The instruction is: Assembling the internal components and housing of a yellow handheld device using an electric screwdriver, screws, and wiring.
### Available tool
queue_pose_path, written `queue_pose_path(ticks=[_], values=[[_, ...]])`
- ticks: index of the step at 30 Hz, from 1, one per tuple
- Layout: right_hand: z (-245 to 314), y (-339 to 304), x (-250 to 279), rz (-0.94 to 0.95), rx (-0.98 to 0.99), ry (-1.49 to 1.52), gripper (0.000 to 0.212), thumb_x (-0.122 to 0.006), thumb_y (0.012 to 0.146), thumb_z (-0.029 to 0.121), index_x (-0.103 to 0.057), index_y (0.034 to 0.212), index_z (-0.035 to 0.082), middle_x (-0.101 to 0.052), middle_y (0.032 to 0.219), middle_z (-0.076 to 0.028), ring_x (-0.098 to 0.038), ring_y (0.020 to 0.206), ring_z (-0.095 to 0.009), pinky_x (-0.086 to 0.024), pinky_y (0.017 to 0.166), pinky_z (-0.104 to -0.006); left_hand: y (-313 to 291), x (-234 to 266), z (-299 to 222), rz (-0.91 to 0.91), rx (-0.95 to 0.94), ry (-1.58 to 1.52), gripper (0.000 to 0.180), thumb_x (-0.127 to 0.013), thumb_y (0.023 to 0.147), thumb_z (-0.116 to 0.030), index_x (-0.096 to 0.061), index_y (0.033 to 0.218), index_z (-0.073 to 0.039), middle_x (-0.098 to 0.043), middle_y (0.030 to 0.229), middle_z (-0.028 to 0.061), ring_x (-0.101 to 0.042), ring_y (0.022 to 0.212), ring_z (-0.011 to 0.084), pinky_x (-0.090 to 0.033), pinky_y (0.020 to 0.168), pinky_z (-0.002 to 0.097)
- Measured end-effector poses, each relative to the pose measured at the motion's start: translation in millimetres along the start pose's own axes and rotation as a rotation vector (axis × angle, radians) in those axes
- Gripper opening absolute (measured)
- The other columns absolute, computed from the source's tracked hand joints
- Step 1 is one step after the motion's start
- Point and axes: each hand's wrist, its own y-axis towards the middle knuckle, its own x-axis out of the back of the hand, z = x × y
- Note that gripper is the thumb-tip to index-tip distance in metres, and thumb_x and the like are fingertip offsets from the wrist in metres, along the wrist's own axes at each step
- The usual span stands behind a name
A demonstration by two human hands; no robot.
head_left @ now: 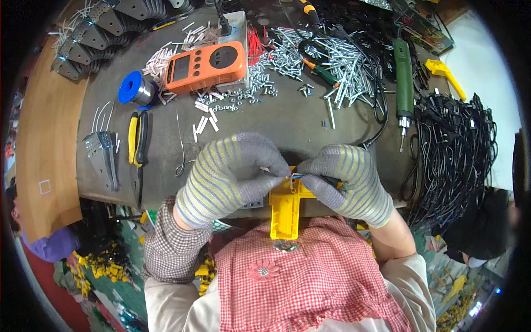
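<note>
Both my hands wear grey gloves with yellow-green stripes. They meet above a yellow plastic housing (285, 214), a T-shaped, hollow part at the table's near edge. My left hand (229, 174) is closed in a pinch, thumb and forefinger at the bare end of thin wires (295, 176). From the other side my right hand (348, 180) pinches the same wires, of which a blue and a brownish one show. A black cable runs behind its fingers. How the wires meet inside the pinch is too small to tell.
An orange multimeter (206, 67), a blue solder spool (137, 89) and yellow-black pliers (138, 141) lie left. Loose screws (348, 69) spread at the back. A green electric screwdriver (403, 83) and a heap of black power cords (453, 149) are right. A metal bracket (100, 155) sits far left.
</note>
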Motion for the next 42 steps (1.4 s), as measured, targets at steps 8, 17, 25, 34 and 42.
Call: queue_pose_path(ticks=[8, 17, 25, 34, 42], values=[[4.9, -5.9, -13.6, -0.294, 0.182, -0.434, 0.022, -0.083, 0.086, 0.015, -0.076, 0.105, 0.006, -0.073, 0.086, -0.01, -0.071, 0.075, -0.031, -0.057, 0.066, -0.042, -5.4, -26.3, -7.1, -0.235, 0.173, -0.159, 0.016, -0.084, 0.08, 0.001, -0.078, 0.094, -0.005, -0.076, 0.093, 0.0045, -0.07, 0.086, 0.012, -0.056, 0.077, 0.0277], [13.8, -11.6, -5.4, -0.224, -0.22, 0.127, 0.018, -0.081, 0.091, 0.012, -0.07, 0.102, 0.003, -0.073, 0.09, -0.013, -0.074, 0.079, -0.028, -0.059, 0.072, -0.0354, -6.5, -27.1, -5.6, -0.217, 0.122, -0.003, 0.015, -0.085, 0.081, 0.0, -0.079, 0.094, -0.004, -0.076, 0.093, 0.0051, -0.07, 0.086, 0.0122, -0.056, 0.079, 0.028], [13.2, -11.3, -6.4, -0.181, -0.073, 0.168, 0.017, -0.073, 0.094, 0.002, -0.067, 0.11, 0.001, -0.075, 0.1, -0.012, -0.076, 0.085, -0.028, -0.061, 0.081, -0.0381, -8.8, -34.3, -11.9, -0.22, 0.077, 0.11, 0.016, -0.087, 0.081, -0.003, -0.08, 0.095, -0.005, -0.076, 0.093, 0.0051, -0.07, 0.081, 0.0132, -0.056, 0.075, 0.0286], [-4.3, -24.6, 1.4, -0.284, -0.193, 0.401, 0.019, -0.067, 0.1, 0.003, -0.066, 0.118, -0.001, -0.075, 0.1, -0.012, -0.075, 0.084, -0.024, -0.06, 0.084, -0.0352, -6.1, -18.6, -4.0, -0.471, 0.037, 0.302, 0.015, -0.08, 0.085, -0.008, -0.074, 0.098, -0.006, -0.07, 0.089, 0.0095, -0.071, 0.085, 0.0263, -0.055, 0.079, 0.0384], [-0.6, -14.8, 7.3, -0.093, -0.038, 0.002, 0.019, -0.075, 0.099, 0.02, -0.079, 0.111, 0.006, -0.076, 0.092, -0.01, -0.071, 0.08, -0.029, -0.056, 0.074, -0.0382, -7.5, 62.7, 58.8, -0.439, -0.096, 1.302, 0.015, -0.082, 0.082, -0.01, -0.071, 0.092, -0.008, -0.068, 0.084, 0.0119, -0.067, 0.08, 0.0334, -0.052, 0.075, 0.0468]])
